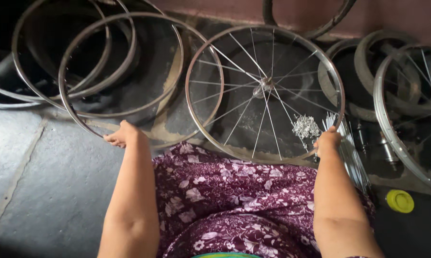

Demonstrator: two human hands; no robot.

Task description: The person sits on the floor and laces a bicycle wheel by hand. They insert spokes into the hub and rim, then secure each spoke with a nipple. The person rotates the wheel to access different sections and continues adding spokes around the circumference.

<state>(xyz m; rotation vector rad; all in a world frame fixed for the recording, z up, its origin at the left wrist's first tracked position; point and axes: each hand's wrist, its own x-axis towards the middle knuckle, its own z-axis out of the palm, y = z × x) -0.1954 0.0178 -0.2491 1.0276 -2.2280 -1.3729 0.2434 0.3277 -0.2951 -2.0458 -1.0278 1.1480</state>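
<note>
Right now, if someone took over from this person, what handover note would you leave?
Left hand rests on the edge of a bare metal rim lying on the floor. Right hand is at the loose spokes, beside the spoked wheel and a pile of small nipples. Done: that wheel has spokes laced to its hub. Left: the bare rims have no spokes yet. Whether either hand grips cannot be told.

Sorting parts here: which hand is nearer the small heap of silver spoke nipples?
Right hand, just beside the small heap of silver spoke nipples; left hand far across, at a bare rim.
</note>
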